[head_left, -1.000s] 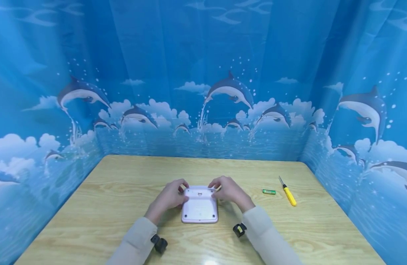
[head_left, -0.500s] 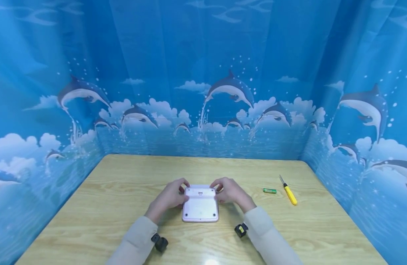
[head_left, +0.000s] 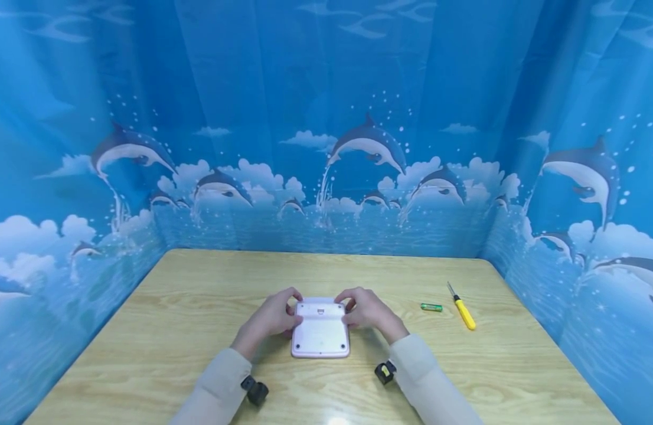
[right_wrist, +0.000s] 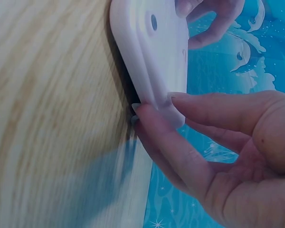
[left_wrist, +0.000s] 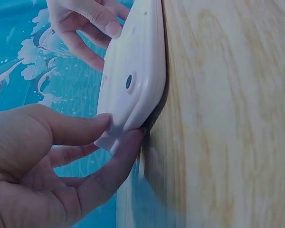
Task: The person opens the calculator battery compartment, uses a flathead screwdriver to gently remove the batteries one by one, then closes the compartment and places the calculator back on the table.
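A pale pink calculator (head_left: pixel 320 336) lies back side up at the middle of the table, with dark round feet at its corners and a small latch near its far edge. My left hand (head_left: pixel 276 313) grips its far left corner; in the left wrist view the thumb presses on the back and the fingers (left_wrist: pixel 128 142) reach under the edge. At the far right corner, my right hand (head_left: pixel 368 307) pinches it the same way, thumb (right_wrist: pixel 194 102) on top and fingertips below. Its front face is hidden.
A green battery (head_left: pixel 431 307) lies on the wooden table (head_left: pixel 199 307) to the right of the right hand. Beyond it is a screwdriver (head_left: pixel 464 313) with a yellow handle. A blue dolphin-print curtain (head_left: pixel 326 224) surrounds the table's back and sides.
My right thumb has shifted slightly toward the right edge of the calculator. Both hands otherwise keep their hold, and the calculator stays in place.
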`<state>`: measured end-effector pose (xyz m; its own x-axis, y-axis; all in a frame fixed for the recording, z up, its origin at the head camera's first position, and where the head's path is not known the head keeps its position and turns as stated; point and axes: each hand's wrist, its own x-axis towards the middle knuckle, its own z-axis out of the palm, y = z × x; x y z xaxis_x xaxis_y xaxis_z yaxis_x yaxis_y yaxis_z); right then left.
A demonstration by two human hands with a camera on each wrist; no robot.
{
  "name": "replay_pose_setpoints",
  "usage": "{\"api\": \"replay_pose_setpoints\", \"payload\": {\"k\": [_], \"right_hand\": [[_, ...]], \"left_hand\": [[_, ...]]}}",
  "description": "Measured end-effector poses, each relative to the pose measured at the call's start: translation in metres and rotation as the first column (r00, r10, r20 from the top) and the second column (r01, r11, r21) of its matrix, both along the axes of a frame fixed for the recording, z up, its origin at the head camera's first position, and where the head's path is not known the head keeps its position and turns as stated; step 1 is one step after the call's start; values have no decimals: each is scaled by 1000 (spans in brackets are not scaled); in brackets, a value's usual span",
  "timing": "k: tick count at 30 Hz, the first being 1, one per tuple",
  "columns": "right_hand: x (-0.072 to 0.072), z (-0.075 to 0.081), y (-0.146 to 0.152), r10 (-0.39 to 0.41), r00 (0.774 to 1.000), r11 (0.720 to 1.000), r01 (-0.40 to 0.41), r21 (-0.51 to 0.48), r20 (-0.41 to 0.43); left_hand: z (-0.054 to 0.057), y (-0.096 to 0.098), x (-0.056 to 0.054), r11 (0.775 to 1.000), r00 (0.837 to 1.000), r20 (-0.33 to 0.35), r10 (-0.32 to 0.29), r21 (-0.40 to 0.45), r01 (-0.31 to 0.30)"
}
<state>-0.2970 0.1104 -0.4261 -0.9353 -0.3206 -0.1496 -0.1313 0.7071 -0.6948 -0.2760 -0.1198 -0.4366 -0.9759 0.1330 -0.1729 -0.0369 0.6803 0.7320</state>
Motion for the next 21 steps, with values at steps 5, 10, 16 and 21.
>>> {"api": "replay_pose_setpoints", "payload": {"k": [5, 10, 16, 21], "right_hand": [[1, 0, 0, 3, 1000, 1000, -3, 11, 0], [2, 0, 0, 6, 1000, 1000, -6, 14, 3], [3, 2, 0, 15, 1000, 1000, -15, 19, -10], [3, 0, -2, 17, 1000, 1000, -17, 23, 0]], "left_hand": [[1, 3, 1, 999, 998, 41, 46, -17, -46], [2, 4, 1, 998, 996, 71, 58, -32, -56], [3, 1, 3, 998, 996, 79, 43, -48, -40], [3, -2, 3, 999, 998, 56, 17, -50, -14]]}}
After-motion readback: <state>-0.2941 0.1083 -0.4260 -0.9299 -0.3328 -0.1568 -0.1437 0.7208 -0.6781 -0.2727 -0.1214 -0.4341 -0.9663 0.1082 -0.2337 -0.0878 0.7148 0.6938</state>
